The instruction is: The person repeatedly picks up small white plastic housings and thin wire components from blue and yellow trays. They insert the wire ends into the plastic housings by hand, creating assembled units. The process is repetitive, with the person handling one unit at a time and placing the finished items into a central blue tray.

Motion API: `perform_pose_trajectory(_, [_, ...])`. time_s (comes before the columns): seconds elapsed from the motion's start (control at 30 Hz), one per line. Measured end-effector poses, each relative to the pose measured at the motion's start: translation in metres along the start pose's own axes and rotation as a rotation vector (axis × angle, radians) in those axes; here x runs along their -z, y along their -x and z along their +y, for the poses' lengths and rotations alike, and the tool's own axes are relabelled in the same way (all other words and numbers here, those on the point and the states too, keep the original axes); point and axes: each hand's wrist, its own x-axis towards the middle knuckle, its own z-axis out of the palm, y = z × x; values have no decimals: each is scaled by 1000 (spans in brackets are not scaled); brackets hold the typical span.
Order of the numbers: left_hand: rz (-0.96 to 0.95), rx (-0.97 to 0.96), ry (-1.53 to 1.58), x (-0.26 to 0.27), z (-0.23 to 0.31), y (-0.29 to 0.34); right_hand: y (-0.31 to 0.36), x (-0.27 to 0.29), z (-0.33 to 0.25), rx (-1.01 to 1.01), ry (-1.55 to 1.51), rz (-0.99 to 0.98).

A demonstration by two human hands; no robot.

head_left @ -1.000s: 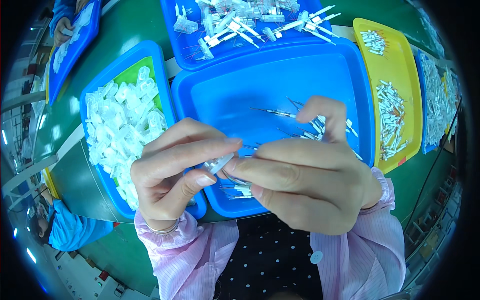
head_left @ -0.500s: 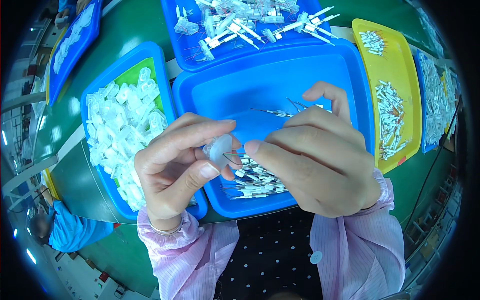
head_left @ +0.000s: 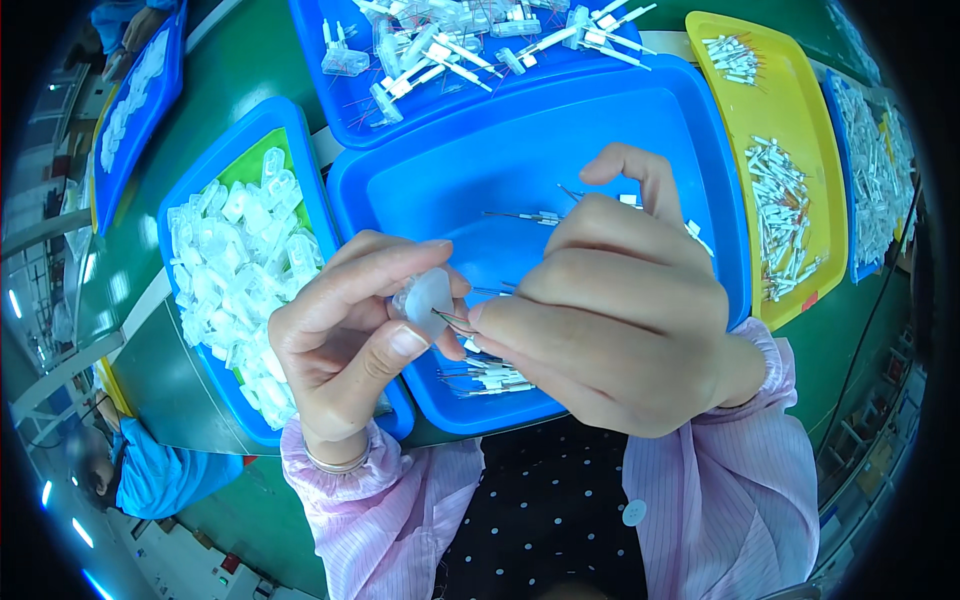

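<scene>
The right hand (head_left: 615, 305) has moved nearer the cloudy cap (head_left: 430, 300), left of frame centre; the left hand (head_left: 335, 325) pinches it in its fingers, flat face rightward. Right fingers, just beside, pinch thin wires (head_left: 455, 321) leading from it.

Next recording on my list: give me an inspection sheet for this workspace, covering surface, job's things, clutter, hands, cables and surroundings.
Surface: green table, bearing several trays, including a blue middle tray and a yellow tray.
Job's things: clear plastic piece, held above the blue middle tray.
Clutter: heaped clear pieces at left; white parts in the yellow tray.
Left hand: grips the clear plastic piece.
Right hand: fingers closed at the wires.
Cables: thin wires running from the piece to the right hand.
Surroundings: co-worker in blue, lower left; rim details too small to tell.
</scene>
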Motion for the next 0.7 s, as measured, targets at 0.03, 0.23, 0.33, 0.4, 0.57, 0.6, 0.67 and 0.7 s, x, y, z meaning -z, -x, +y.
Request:
perform_pose_trajectory(0.03, [-1,-2,-3,0,0,0,0,0,0,8,9,5])
perform_pose_trajectory(0.23, [-1,-7,-4,-1,-1,0,2,1,2,12,-52,0])
perform_pose_trajectory(0.33, [2,-4,-3,-1,-1,0,2,-2,2,2,-76,42])
perform_pose_trajectory(0.4, [5,-1,-14,-1,0,0,1,0,2,-16,-99,23])
perform_pose_trajectory(0.57, [-2,-50,-107,-1,-1,-1,1,3,3,-38,-60,2])
perform_pose_trajectory(0.6, [-7,-62,-131,-1,-1,-1,1,4,3,-37,-47,3])
perform_pose_trajectory(0.67, [11,-58,-143,-3,1,-1,1,6,4,-33,-17,0])
perform_pose_trajectory(0.7, [23,-56,-142,-4,1,0,1,6,3,-34,-1,-1])
